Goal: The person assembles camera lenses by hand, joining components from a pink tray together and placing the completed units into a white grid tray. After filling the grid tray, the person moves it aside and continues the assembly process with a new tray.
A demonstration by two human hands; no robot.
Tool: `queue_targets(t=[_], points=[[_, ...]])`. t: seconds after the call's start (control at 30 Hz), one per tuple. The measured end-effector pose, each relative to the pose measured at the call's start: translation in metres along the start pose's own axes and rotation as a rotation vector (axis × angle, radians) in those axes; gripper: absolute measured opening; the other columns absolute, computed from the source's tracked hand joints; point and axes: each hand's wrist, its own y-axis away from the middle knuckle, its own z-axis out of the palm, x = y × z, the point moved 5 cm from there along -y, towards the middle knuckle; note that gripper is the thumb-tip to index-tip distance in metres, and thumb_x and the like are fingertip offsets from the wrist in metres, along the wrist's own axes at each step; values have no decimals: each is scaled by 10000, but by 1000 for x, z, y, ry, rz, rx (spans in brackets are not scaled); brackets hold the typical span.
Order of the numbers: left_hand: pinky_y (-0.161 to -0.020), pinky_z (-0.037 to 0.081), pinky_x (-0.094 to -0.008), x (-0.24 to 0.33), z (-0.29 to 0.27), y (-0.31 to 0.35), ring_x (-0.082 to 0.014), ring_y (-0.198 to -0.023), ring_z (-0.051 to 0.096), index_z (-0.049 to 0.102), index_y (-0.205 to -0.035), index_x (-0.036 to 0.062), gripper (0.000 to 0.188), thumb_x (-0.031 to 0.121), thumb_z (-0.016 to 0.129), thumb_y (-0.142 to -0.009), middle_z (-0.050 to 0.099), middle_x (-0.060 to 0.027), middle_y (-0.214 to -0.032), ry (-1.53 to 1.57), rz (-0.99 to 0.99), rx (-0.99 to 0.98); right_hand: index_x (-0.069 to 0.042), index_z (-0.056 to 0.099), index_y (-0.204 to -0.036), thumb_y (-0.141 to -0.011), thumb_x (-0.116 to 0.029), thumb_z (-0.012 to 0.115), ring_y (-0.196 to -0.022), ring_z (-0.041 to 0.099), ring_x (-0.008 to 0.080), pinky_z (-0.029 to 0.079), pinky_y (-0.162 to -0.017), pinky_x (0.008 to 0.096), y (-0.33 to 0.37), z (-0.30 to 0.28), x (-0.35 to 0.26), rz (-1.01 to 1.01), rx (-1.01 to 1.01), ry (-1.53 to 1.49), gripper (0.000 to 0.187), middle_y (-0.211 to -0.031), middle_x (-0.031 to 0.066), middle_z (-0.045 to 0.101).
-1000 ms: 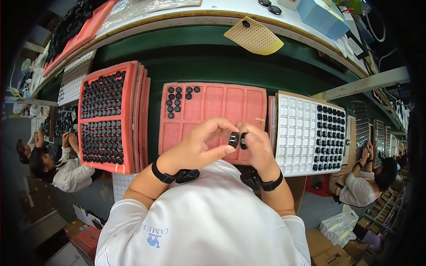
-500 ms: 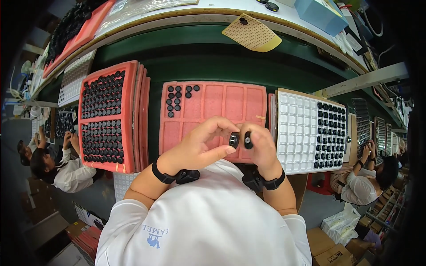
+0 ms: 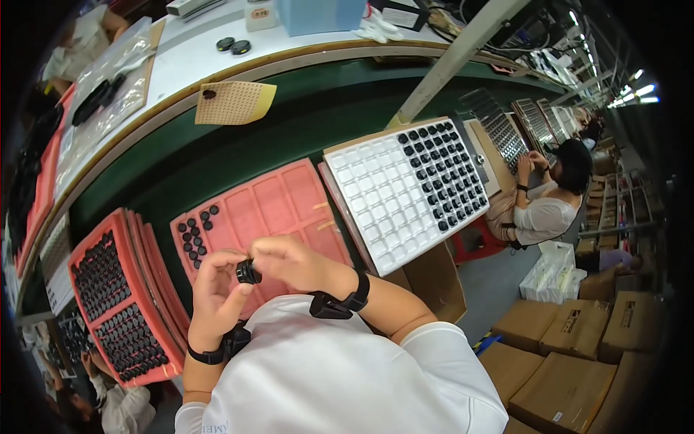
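Observation:
In front of my chest, my left hand point(image 3: 215, 293) pinches a small black round part point(image 3: 248, 272), lens-like, between thumb and fingers. My right hand point(image 3: 295, 262) closes on the same spot from the right, its fingertips against the part and partly smeared by motion. Whether a second black piece sits in the right fingers cannot be made out. Just beyond my hands lies a pink foam tray point(image 3: 264, 194) with several black round pieces point(image 3: 194, 231) at its left end.
On the right is a white blister tray point(image 3: 361, 189), its right columns filled with black parts point(image 3: 442, 170). Stacked pink trays point(image 3: 148, 253) full of black pieces stand on the left. A perforated yellow card point(image 3: 235, 103) hangs from the shelf edge. Cartons point(image 3: 564, 390) and a seated person point(image 3: 542, 206) are at right.
The view has swung to the right. My hands, which held two separate black pieces side by side, have come together at one black part.

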Motion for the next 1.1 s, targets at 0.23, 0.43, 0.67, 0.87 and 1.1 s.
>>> queue_targets(t=[0.23, 0.43, 0.67, 0.87, 1.1], points=[[-891, 399, -297, -3, 2, -2, -168, -985, 510, 439, -1107, -16, 351, 60, 625, -819, 508, -96, -1051, 57, -25, -12, -33, 469, -734, -898, -205, 506, -601, 370, 77, 333, -533, 244, 3, 0, 3, 46, 5, -214, 241, -636, 2, 403], [-891, 399, -298, 3, 1, 1, -167, -997, 513, 433, -1120, -11, 355, 70, 619, -829, 517, -99, -1055, 124, -36, -27, -44, 468, -745, -930, -240, 468, -637, 364, 55, 327, -552, 230, 4, 3, 3, 41, 21, -375, 270, -665, -25, 388], [-925, 396, -322, 2, -1, 7, -174, -1030, 511, 426, -1140, -6, 358, -12, 590, -822, 510, -96, -1086, 80, 24, -34, -23, 485, -839, -910, -358, 499, -717, 426, 103, 353, -647, 233, 19, 3, -9, -19, 10, -78, 343, -774, 19, 457], [-875, 407, -301, 9, 0, 10, -162, -995, 505, 449, -1111, -8, 338, 57, 619, -826, 516, -97, -1069, 47, 82, 8, -17, 497, -920, -840, -176, 605, -771, 464, 127, 384, -695, 247, 19, 10, -30, -133, 169, 94, 208, -867, 53, 496], [-849, 437, -285, -2, -7, 13, -149, -944, 544, 462, -1117, -4, 310, 71, 603, -852, 562, -74, -1016, 46, -32, 26, -7, 531, -1011, -757, -15, 643, -834, 504, 165, 414, -754, 270, 17, 11, -36, -241, 200, 228, 277, -936, 83, 532]])
